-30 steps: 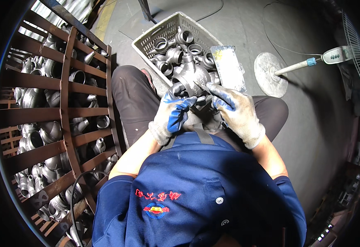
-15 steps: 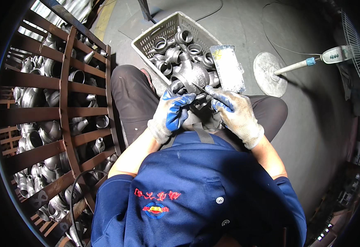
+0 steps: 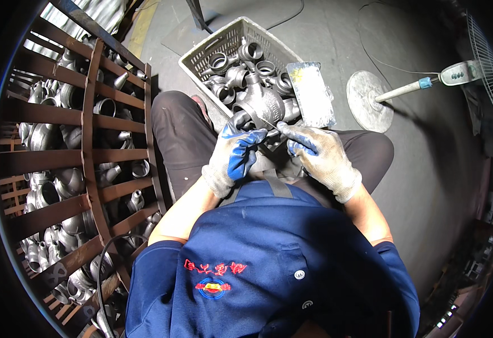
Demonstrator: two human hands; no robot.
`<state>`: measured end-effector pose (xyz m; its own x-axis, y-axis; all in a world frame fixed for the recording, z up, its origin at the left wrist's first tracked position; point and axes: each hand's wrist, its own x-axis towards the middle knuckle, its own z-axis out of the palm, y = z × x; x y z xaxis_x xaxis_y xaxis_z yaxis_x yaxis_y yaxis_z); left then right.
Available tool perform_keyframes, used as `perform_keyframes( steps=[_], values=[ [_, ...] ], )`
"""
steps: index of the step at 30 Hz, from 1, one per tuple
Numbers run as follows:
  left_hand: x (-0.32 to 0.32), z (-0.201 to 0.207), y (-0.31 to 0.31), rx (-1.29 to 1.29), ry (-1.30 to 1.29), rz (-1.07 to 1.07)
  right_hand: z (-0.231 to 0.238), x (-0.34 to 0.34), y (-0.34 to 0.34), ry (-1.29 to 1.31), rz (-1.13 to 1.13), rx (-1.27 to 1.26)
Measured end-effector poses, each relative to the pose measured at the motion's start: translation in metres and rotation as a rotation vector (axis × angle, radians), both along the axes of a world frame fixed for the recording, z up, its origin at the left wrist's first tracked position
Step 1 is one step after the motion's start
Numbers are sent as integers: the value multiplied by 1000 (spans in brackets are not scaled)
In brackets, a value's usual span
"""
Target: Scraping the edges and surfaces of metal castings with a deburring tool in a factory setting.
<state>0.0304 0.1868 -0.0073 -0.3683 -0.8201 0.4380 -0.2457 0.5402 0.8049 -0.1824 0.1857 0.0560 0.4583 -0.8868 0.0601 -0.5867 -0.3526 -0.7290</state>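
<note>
Change: since the earlier frames the hands stay close together over the lap; the big metal pipe fitting point(image 3: 264, 107) sits a little more upright between them, and the thin rod point(image 3: 269, 124) now lies across its lower side.
Head view, left hand point(image 3: 236, 159): gloved in white and blue, fingers curled shut around the lower left of the pipe fitting, holding it up from below.
Head view, right hand point(image 3: 319, 155): gloved the same way, fingers pinched together on the near end of the thin rod, just beside the fitting.
Pipe fitting: grey, rounded, held above the knees, right in front of the basket and partly covering it.
Basket point(image 3: 201, 53): grey plastic crate on the floor past the knees, filled with smaller pipe fittings point(image 3: 241, 67).
Flat pad point(image 3: 312, 94): a rectangular grey piece with a yellow stain, resting on the crate's right rim.
Rack point(image 3: 91, 163): rusty barred cage on the left, close beside the left leg, heaped with more grey fittings behind the bars.
Fan point(image 3: 486, 67): a standing fan lying tipped at the right, its round base point(image 3: 368, 100) near the right knee.
In the way: the blue jacket point(image 3: 269, 265) hides the lap and forearms' upper parts.
</note>
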Motion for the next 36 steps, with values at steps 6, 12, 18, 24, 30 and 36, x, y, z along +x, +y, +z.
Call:
perform_keyframes(
  steps=[6,12,18,24,30,36],
  values=[
    [-5,-19,9,557,352,37,3,-1,0,-64,-48,97],
    [1,-5,-2,-67,-304,-22,11,-6,4,-305,-244,690],
    [-24,13,2,662,416,-47,-11,0,-1,-63,-76,254],
    [-17,-1,-1,105,-91,-88,-25,-13,3,-185,-42,501],
    [-28,0,-11,607,227,-59,-20,-16,-1,-692,-137,498],
    [-30,2,-18,1007,732,-185,-29,7,-19,-435,-166,471]
  ],
)
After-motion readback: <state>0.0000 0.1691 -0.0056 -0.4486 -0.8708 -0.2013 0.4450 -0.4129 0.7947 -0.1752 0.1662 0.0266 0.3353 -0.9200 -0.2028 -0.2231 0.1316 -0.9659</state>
